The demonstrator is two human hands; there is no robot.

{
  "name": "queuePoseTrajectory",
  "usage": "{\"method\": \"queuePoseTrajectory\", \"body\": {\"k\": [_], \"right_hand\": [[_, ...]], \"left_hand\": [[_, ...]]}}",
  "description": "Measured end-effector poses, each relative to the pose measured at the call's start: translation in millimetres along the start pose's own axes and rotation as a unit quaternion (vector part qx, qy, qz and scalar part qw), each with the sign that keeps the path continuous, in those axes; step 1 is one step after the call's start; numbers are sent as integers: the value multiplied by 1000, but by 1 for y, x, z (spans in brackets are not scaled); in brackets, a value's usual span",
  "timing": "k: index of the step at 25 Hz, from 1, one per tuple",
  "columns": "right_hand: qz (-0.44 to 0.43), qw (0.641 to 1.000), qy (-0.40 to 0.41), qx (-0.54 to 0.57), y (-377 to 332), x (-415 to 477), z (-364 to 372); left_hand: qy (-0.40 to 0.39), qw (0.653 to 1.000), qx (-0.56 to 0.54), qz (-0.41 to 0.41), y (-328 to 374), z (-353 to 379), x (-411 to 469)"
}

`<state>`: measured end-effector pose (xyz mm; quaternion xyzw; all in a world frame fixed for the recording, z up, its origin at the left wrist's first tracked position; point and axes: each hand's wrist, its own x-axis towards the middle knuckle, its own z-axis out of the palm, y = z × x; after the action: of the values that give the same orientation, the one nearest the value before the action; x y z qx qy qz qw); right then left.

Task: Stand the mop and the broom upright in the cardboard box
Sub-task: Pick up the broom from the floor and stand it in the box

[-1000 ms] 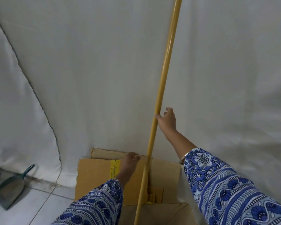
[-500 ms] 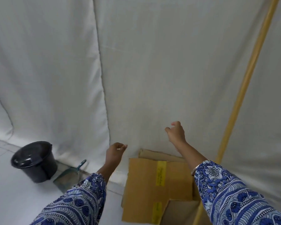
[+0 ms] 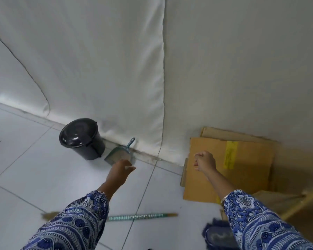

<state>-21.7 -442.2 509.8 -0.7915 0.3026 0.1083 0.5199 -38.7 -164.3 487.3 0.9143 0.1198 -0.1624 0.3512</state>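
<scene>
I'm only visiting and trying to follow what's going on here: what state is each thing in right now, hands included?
Dustpan: on the floor by the curtain, handle up.
Left hand: open, reaching toward the dustpan.
Right hand: fingers curled, holding nothing.
Black bin: upright, lid closed.
Cardboard boxes: flattened, leaning on the curtain.
Broom: lying flat on the floor.
Yellow pole: tilted, nobody holding it.

Loose long sleeves printed in dark blue, pale blue and white — flowers, paisley curls, wavy bands — cover both arms to the wrist, left sleeve (image 3: 76,222) and right sleeve (image 3: 260,222) alike, leaving left hand (image 3: 120,171) and right hand (image 3: 204,161) bare, with a thin pale bangle (image 3: 223,198) at the right cuff.
</scene>
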Motion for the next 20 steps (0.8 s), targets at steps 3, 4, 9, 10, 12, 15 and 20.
{"method": "queuePoseTrajectory", "body": {"k": [3,4,9,10,12,15,20], "right_hand": [[81,996,-25,2,51,38,87],[110,993,-32,10,70,50,116],[250,966,-52,48,198,113,261],[267,961,-52,48,227,123,286],[304,949,-57,53,297,145,337],[383,920,-17,88,384,164,395],[474,853,28,216,478,185,467]], "left_hand": [[-32,998,31,-42,-89,14,45],[-47,996,40,-60,-121,23,60],[-151,974,116,-123,-280,108,131],[-169,969,129,-124,-307,129,145],[-199,960,155,-126,-366,182,171],[-232,947,201,-98,-432,252,199],[-280,913,296,2,-499,332,217]]}}
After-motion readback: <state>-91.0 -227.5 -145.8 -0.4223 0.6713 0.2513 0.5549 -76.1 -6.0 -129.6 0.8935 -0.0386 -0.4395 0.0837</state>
